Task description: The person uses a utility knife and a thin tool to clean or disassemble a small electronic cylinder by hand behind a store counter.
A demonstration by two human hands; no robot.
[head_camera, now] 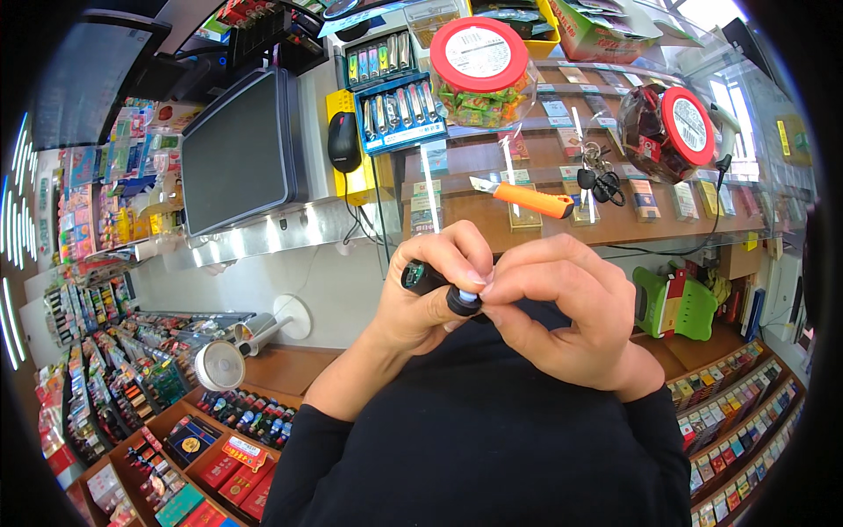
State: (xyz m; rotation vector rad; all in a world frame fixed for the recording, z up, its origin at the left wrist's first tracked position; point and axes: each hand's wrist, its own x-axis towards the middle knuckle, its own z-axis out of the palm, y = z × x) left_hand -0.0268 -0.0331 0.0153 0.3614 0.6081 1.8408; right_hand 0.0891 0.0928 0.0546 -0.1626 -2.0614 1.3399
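Observation:
My left hand [428, 290] holds a small black device [431, 282] with a cylindrical casing. A green circuit board [414, 274] shows in the casing's open end. A round black part [461, 304] with a light blue piece [467, 296] in it sits between my left thumb and fingers. My right hand [566, 306] pinches the edge of that round part with its fingertips, which partly hide it. Beyond my hands, an orange utility knife [533, 199] with its blade out lies on the glass counter [428, 168]. A bunch of keys [598, 178] lies right of the knife.
Two red-lidded candy jars [484, 72] [668, 135], boxes of nail clippers [400, 112] and a black mouse [344, 141] stand on the counter. A dark monitor [240, 151] is at left. A white fan [220, 365] and a green chair [695, 306] flank me.

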